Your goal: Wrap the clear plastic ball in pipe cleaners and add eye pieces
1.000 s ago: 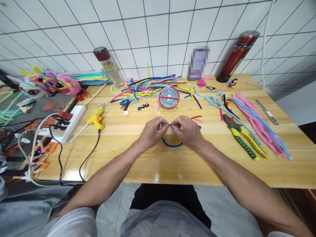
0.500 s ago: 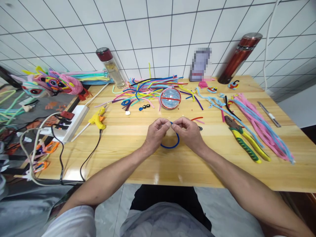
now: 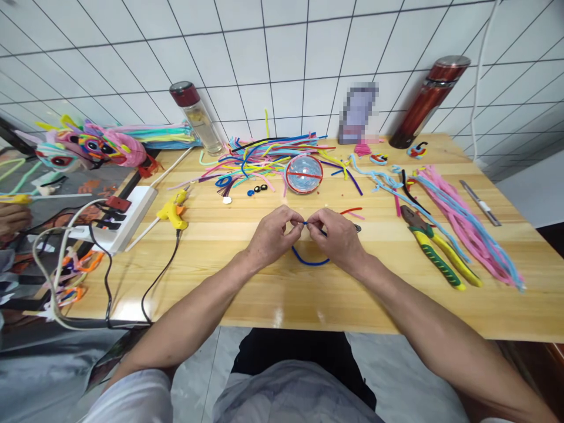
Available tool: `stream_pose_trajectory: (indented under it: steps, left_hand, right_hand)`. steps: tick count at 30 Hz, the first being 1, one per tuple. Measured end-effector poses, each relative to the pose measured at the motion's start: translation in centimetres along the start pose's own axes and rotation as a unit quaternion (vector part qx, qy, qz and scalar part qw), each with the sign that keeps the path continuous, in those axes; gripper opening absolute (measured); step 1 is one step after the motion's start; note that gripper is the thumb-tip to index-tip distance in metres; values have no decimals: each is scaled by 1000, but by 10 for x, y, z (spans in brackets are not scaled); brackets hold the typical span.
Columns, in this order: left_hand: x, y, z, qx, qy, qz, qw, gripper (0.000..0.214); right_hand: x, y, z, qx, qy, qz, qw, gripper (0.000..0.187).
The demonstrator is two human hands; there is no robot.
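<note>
A blue pipe cleaner (image 3: 311,263) hangs in a loop beneath my two hands, over the wooden table. My left hand (image 3: 278,235) pinches it between thumb and fingertips. From the other side my right hand (image 3: 332,236) also has its fingertips closed on it, and a short blue stretch shows in the small gap between the hands. Part of the loop is hidden behind my fingers. Just beyond my hands stands a clear ball (image 3: 304,174) with red pipe cleaner around it. A short red pipe cleaner piece (image 3: 351,210) lies near my right hand.
Pliers (image 3: 434,249), pink pipe cleaners (image 3: 467,226) and a utility knife (image 3: 480,202) lie on the right. A yellow glue gun (image 3: 174,211) and a power strip (image 3: 132,220) are leftward. Bottles (image 3: 200,120) stand behind. Another person's hand (image 3: 13,220) shows at far left.
My hands have shifted slightly apart, and the blue loop has swung a little rightward and opened wider. Another person's hand with a yellow tool has come into view at far left.
</note>
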State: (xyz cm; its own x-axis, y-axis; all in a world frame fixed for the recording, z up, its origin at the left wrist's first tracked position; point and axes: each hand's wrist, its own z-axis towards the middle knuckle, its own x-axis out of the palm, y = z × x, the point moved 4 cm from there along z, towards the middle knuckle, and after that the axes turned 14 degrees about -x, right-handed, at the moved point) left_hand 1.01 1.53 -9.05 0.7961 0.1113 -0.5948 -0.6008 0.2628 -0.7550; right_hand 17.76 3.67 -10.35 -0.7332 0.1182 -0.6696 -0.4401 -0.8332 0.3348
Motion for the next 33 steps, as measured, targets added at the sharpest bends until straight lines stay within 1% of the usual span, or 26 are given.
stream_pose_trajectory:
  steps: [3, 5, 7, 10, 13, 15, 18, 23, 25, 27, 30, 33]
  left_hand:
    - [2, 1, -1, 4, 17, 24, 1000, 9]
    - [3, 3, 0, -14, 35, 32, 999, 8]
    - [4, 5, 1, -42, 55, 25, 997, 8]
    - [5, 8, 3, -104, 82, -18, 991, 6]
    - [7, 9, 3, -164, 99, -81, 978, 6]
    - [10, 10, 2, -186, 99, -123, 970, 9]
    - [14, 11, -1, -203, 78, -186, 958, 16]
    - [25, 14, -7, -208, 34, -270, 940, 28]
    - [27, 16, -9, -209, 24, -287, 935, 31]
    - [27, 17, -8, -205, 19, -286, 936, 31]
    - [18, 17, -5, -190, 22, -244, 951, 28]
    - [6, 12, 0, -143, 22, -144, 979, 20]
  right_hand:
    - [0, 3, 1, -55, 26, -58, 996, 14]
    - [0, 4, 1, -77, 44, -81, 993, 17]
    - [0, 5, 1, -82, 53, -79, 992, 17]
    - [-2, 4, 0, -55, 38, -38, 997, 12]
    - [-5, 2, 1, -16, 3, 20, 1000, 8]
    - [-8, 2, 2, 11, -18, 58, 998, 9]
    - [-9, 4, 5, 64, -38, 110, 991, 10]
    - [-7, 6, 6, 138, -60, 183, 972, 9]
    - [-6, 6, 5, 158, -68, 201, 964, 9]
    - [-7, 4, 4, 170, -70, 205, 961, 9]
    - [-8, 1, 4, 157, -62, 179, 969, 8]
    - [-8, 0, 4, 95, -47, 114, 988, 8]
